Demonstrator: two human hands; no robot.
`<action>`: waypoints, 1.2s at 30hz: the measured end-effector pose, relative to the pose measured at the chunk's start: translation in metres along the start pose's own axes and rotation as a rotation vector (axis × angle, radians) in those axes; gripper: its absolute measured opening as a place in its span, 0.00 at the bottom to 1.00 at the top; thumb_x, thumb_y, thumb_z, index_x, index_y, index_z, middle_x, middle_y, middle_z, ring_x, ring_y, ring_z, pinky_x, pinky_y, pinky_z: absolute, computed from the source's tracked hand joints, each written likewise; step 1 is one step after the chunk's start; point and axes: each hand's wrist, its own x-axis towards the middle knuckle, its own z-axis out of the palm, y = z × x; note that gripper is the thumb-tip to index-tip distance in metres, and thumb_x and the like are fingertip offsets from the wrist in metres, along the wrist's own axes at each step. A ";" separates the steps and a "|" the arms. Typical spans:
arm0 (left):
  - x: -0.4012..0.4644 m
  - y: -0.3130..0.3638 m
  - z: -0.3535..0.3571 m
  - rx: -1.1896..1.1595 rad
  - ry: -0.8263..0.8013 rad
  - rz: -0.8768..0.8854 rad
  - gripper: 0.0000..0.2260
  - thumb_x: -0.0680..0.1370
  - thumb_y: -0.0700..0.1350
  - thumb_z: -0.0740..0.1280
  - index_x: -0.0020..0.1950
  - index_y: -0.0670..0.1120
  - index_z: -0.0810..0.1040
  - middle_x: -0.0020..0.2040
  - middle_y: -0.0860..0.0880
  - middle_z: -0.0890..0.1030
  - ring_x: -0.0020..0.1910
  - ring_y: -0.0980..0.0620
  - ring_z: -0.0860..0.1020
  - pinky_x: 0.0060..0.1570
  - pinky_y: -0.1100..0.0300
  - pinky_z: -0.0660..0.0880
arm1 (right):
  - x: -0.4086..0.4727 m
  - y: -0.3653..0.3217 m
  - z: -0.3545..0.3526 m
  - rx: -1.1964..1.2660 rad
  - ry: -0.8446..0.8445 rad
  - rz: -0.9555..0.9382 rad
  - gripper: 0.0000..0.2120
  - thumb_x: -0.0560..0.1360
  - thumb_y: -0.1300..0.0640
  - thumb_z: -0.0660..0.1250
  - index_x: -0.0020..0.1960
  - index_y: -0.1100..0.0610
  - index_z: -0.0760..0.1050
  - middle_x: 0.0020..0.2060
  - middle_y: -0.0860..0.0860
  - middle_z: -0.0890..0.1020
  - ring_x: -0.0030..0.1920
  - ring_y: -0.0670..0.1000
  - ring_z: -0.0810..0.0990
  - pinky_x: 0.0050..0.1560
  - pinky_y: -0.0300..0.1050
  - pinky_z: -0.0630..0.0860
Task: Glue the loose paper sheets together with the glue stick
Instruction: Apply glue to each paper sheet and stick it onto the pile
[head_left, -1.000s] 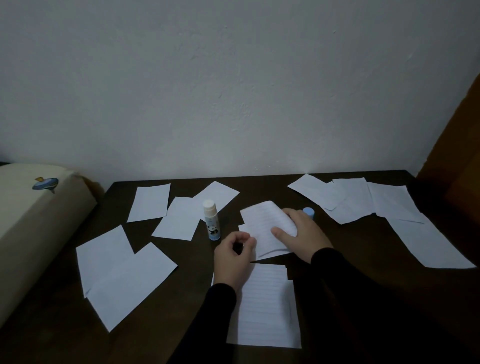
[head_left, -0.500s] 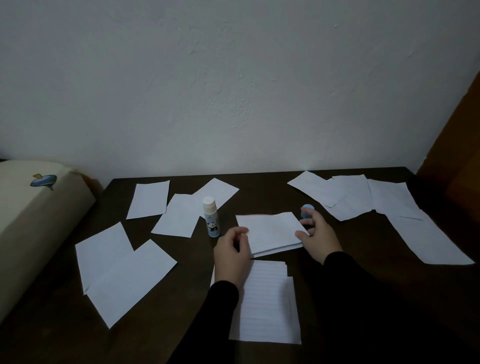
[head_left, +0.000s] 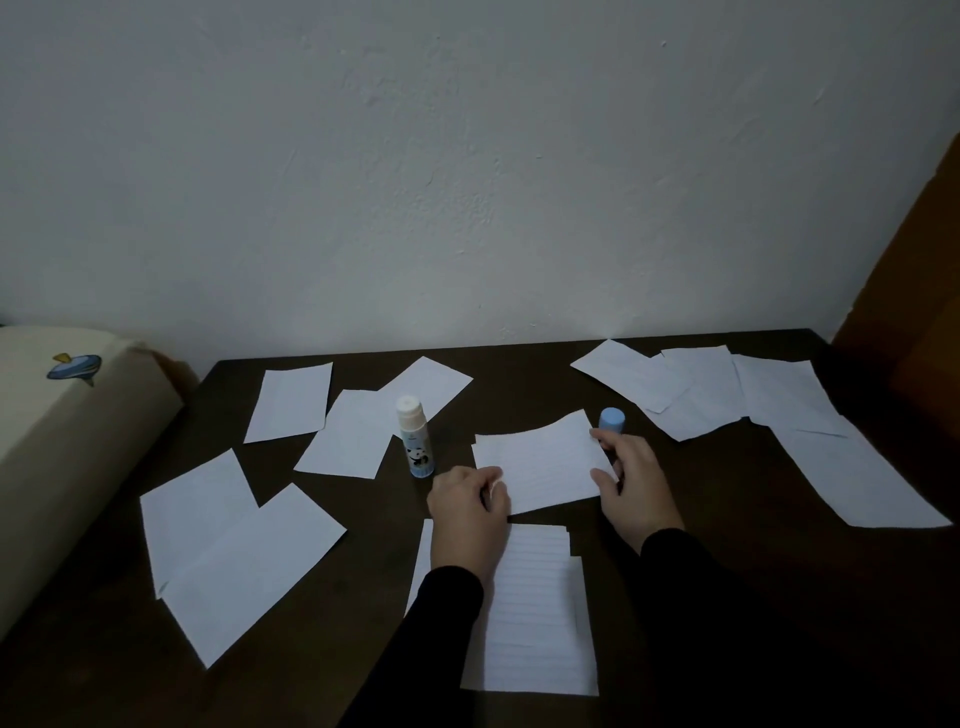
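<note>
Dim desk (head_left: 675, 597): both the left hand (head_left: 470, 506) and right hand (head_left: 631, 480) seemingly pinch one sheet (head_left: 540, 467), whose skewed placement risks crooked bonding.

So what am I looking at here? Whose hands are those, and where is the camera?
The camera sits on a person's head, looking down at a dark table. The two hands are that person's own. The left hand and right hand each hold one end of a lined paper sheet. Beside it stands a glue stick, and its blue cap stands behind the right hand. More paper sheets lie scattered around. There is no robot here.
</note>
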 end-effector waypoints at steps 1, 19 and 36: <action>-0.001 0.000 0.000 -0.006 -0.002 -0.013 0.11 0.79 0.46 0.66 0.60 0.49 0.82 0.53 0.54 0.76 0.57 0.56 0.69 0.62 0.57 0.70 | 0.001 -0.001 0.002 -0.026 -0.010 0.017 0.24 0.77 0.65 0.64 0.70 0.48 0.68 0.65 0.47 0.68 0.62 0.45 0.70 0.64 0.41 0.68; 0.011 0.008 -0.015 0.131 -0.186 0.072 0.12 0.79 0.46 0.65 0.63 0.51 0.78 0.63 0.54 0.72 0.62 0.56 0.69 0.64 0.62 0.67 | -0.003 -0.008 0.003 -0.636 -0.136 -0.076 0.21 0.77 0.41 0.59 0.64 0.51 0.70 0.53 0.49 0.67 0.56 0.47 0.66 0.57 0.43 0.68; 0.023 0.030 0.002 0.613 -0.562 0.128 0.24 0.84 0.53 0.47 0.80 0.53 0.46 0.80 0.49 0.43 0.78 0.46 0.41 0.73 0.37 0.46 | 0.019 -0.020 0.024 -0.772 -0.565 -0.149 0.26 0.83 0.47 0.45 0.77 0.40 0.38 0.77 0.43 0.38 0.77 0.52 0.35 0.73 0.64 0.39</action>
